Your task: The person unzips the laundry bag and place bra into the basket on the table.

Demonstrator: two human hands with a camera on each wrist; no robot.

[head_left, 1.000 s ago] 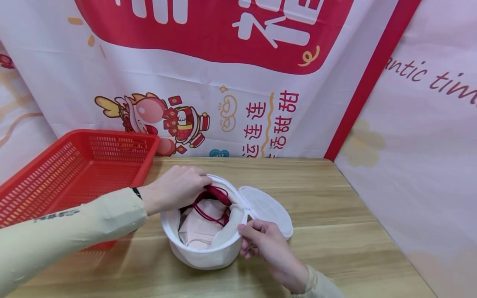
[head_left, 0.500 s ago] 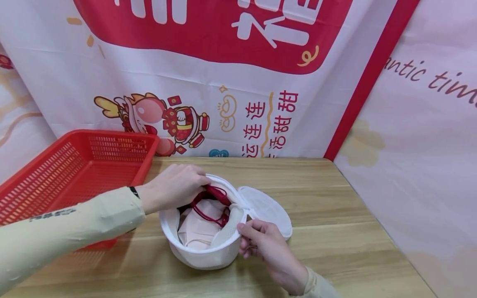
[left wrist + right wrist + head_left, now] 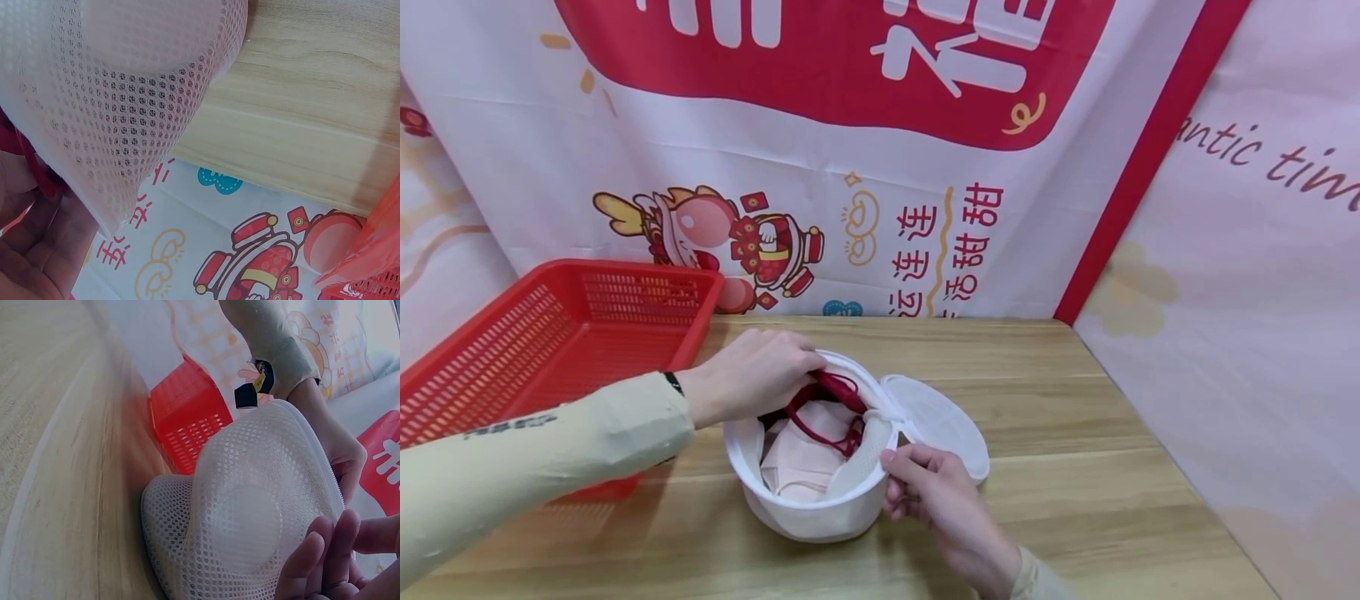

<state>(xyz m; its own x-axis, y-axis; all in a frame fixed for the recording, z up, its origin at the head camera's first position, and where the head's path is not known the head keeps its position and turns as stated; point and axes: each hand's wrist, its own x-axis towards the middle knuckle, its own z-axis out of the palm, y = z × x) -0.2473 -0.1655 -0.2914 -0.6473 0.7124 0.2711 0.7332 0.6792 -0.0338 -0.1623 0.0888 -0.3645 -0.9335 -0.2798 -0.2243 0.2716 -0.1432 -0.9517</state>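
Observation:
A white mesh laundry bag (image 3: 816, 523), round with a zipped rim, stands on the table with its lid (image 3: 943, 425) folded back to the right. Inside lie a pale pink garment (image 3: 805, 450) and a dark red garment (image 3: 841, 390) with thin red cords. My left hand (image 3: 760, 375) reaches over the bag's far left rim and grips the dark red garment, its fingertips hidden inside. At the right side, my right hand (image 3: 936, 492) pinches the rim between thumb and fingers. The right wrist view shows those fingertips (image 3: 347, 519) right at the zip edge.
A red plastic basket (image 3: 700, 333) with slotted walls stands left of the bag, partly behind the left sleeve (image 3: 587, 450). Printed cloth (image 3: 1000, 250) hangs along the back of the wooden table (image 3: 1075, 500), and another sheet (image 3: 1247, 333) covers the right side.

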